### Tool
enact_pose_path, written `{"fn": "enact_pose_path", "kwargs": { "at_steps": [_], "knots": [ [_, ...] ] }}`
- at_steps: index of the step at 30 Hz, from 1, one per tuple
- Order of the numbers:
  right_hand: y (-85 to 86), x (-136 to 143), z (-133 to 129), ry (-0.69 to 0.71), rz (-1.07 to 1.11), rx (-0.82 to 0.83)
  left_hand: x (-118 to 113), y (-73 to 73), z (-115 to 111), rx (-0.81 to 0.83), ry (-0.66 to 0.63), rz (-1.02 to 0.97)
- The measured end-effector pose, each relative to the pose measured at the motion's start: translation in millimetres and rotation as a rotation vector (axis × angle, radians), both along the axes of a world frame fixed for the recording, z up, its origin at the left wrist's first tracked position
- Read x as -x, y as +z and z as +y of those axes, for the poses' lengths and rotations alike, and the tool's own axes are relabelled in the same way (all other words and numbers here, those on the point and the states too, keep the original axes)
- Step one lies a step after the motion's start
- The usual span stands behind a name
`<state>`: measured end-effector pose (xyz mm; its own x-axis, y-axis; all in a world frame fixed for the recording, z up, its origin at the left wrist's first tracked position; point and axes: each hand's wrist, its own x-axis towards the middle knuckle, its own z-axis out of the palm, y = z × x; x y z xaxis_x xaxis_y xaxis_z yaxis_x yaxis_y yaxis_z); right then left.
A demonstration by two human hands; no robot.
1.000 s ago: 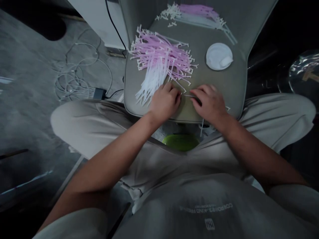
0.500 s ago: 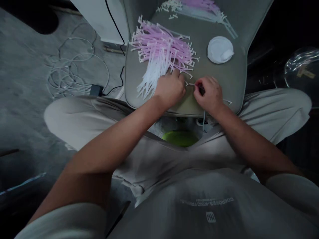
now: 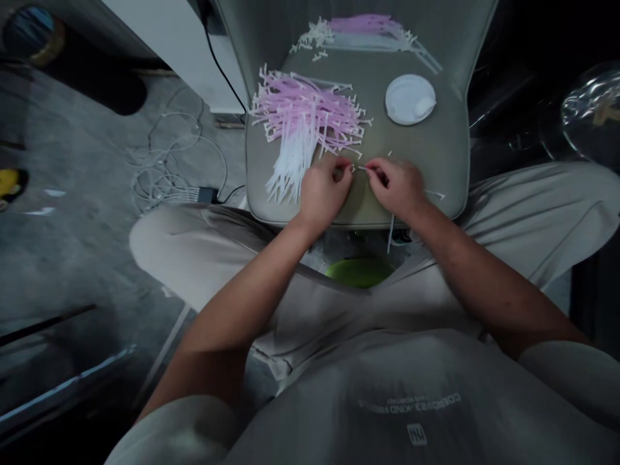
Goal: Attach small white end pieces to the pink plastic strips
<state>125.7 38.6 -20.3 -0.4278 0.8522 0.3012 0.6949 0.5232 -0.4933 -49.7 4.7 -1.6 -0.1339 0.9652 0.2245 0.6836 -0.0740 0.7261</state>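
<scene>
My left hand is closed in a pinch on a small white end piece, just above the front of the chair seat. Facing it, my right hand pinches a thin pale tube, whose tip meets or nearly meets that piece. Below the right hand a pale length hangs over the seat's edge; whether it belongs to the same tube is hidden. Beyond my left hand lies a heap of pink tubes with white T-shaped ends, and a bunch of white tubes lies across it.
A round white dish with a white lump sits on the grey chair seat. Farther back lies another row of pink and clear tubes. Coiled cables and a dark cylinder are on the floor at left.
The view has shifted a little. My left hand has turned so that its thumb and finger pinch shows, and the two hands' fingertips are closer together.
</scene>
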Motion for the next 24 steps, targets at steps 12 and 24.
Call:
{"fn": "enact_pose_path", "kwargs": {
  "at_steps": [12, 24],
  "knots": [
    [2.8, -1, 1, 0.046, 0.052, 0.059, 2, -11.6, 5, 0.014, -0.122, -0.169],
    [7.9, 3, 2, -0.021, -0.083, 0.117, 0, -30.7, 1, 0.037, -0.056, -0.284]
  ]
}}
